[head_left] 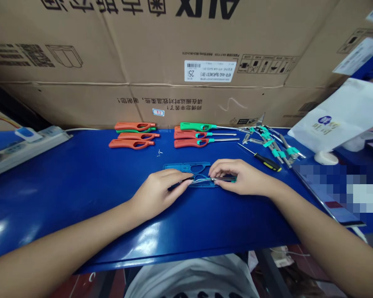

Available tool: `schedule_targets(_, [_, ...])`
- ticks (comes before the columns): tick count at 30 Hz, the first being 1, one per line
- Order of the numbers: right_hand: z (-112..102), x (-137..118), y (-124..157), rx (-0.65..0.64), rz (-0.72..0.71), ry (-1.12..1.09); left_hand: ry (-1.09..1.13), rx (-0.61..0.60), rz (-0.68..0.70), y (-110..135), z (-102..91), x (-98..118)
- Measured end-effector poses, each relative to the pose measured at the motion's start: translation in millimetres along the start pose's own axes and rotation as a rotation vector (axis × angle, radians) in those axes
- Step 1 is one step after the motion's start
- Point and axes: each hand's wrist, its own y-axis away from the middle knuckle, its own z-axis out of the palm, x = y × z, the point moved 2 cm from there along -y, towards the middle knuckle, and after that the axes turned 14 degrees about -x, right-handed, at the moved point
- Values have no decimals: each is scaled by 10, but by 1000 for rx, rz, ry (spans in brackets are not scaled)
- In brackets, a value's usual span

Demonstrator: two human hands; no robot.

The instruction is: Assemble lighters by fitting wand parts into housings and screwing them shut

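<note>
On the blue table, two blue lighter housing halves [186,167] lie by my hands, one behind the other. My left hand [157,191] is closed in a pinch on a small dark part at the end of thin pale wires [200,180]. These wires run to a metal lighter tube [225,179], which my right hand [240,178] grips between thumb and fingers. A bit of teal shows at the tube's right end. The tube and wires are over the nearer housing half, and my fingers partly cover them.
Orange and green lighter housings [132,143] lie at back left. Assembled lighters [195,126] lie at back centre. Several metal tubes with teal parts [276,151] are piled right, near a screwdriver [267,162]. Small screws [159,153] lie behind my left hand. A cardboard box [143,62] stands behind.
</note>
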Motion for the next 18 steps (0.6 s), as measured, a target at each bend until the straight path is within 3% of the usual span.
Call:
schedule_targets(5, [-63,-85,32,56,-53,218,95,23,-96,-1,3,-123])
schedule_targets(12, [-49,-79,44,-3,-33,243,127,0,-135,2,19,-186])
schedule_targets(18, [-47,-40,49,33,-69,258,119,-12,-134,7,18,-178])
